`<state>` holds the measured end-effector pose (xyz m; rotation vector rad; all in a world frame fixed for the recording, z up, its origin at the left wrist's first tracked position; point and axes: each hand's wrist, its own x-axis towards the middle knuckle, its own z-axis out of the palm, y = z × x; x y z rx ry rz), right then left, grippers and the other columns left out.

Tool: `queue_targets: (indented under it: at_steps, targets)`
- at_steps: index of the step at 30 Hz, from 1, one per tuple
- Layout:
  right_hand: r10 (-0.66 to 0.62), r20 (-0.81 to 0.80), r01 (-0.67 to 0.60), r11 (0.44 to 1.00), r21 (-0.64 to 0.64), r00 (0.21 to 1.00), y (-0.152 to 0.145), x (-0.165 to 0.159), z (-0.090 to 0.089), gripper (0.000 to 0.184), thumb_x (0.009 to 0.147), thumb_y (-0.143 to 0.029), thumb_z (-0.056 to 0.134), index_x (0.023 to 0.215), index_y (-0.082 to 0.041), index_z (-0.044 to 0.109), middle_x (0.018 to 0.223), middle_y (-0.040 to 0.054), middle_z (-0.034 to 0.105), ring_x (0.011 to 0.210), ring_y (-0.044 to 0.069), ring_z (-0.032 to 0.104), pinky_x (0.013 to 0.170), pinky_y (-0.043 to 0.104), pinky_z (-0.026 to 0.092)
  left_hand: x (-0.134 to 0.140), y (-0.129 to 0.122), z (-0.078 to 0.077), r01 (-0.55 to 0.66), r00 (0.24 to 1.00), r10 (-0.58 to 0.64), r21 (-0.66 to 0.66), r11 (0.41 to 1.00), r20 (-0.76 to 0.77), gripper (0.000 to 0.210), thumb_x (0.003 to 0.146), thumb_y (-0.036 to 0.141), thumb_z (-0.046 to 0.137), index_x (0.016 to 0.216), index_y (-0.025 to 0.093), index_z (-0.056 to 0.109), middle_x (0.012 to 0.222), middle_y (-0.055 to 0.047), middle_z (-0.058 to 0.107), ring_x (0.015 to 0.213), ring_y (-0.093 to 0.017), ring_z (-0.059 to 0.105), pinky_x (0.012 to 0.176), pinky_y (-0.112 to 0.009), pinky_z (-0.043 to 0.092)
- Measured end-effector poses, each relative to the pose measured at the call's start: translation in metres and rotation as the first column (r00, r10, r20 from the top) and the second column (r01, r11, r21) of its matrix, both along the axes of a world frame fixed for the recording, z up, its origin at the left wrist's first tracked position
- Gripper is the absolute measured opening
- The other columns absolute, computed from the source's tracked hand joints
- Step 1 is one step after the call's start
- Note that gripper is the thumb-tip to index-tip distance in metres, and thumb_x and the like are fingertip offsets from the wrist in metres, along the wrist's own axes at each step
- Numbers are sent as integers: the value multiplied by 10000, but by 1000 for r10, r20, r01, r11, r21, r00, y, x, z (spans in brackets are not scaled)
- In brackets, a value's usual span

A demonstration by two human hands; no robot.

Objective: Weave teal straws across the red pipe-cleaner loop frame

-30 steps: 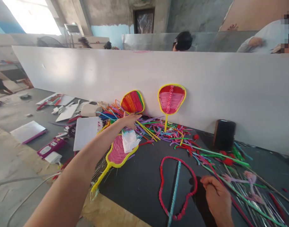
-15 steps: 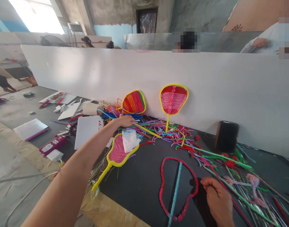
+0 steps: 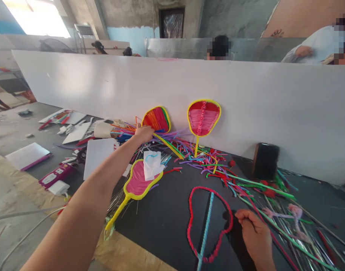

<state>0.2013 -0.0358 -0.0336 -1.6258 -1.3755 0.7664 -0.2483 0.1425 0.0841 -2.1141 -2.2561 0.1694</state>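
My left hand reaches into a tangled heap of pipe cleaners at the foot of the white panel. Its fingers are closed, and yellow and green pipe cleaners stick out from them to the right. Right behind it leans a red and orange fan with a yellow rim. My right hand is closed low beside a red fuzzy loop; whether anything is pinched in its fingers is hidden. A turquoise twisted stem lies across that loop on the dark tabletop.
A pink fan lies under a crumpled white packet; another pink fan stands against the white panel. A dark phone leans at right. Stems, a purple power strip and white boards lie around. People are beyond the panel.
My left hand has moved up and back over the heap, and the yellow strands have shifted with it. My right hand stays beside the red loop. The view has shifted slightly.
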Motion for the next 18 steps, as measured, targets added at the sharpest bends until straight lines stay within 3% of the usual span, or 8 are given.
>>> queue_targets:
  at_steps: [5,10,14,18]
  targets:
    - [-18,-26,18,1000,-16,1000,2,0,-2,191,552,-314,464,547,-193,611,657,40,650,617,189,588,598,270,478,-20,13,24,-107,989,97,84,991,112,350,741,347,556,1045,199,645,1010,-104,681,1006,-312,599,863,-388,427]
    - [-10,-23,10,1000,-20,1000,1,-1,2,175,551,-303,470,537,-198,609,642,38,648,632,195,598,607,265,485,-26,16,23,-23,962,6,59,998,272,393,664,293,628,1050,223,649,999,7,694,934,-193,622,816,-230,466]
    - [1,-5,-1,1000,-3,1000,0,1,0,170,565,-300,471,531,-201,606,638,33,647,619,190,596,590,257,484,-36,28,21,-140,940,72,184,973,333,444,740,156,458,1169,163,572,1167,-59,620,1067,-202,566,903,-277,442]
    - [22,6,-22,1000,5,1000,1,3,-5,177,565,-299,466,538,-202,611,629,32,647,614,191,596,590,260,488,-47,39,17,-279,917,173,267,923,360,565,774,174,431,1335,134,376,1340,-147,459,1172,-245,486,947,-353,411]
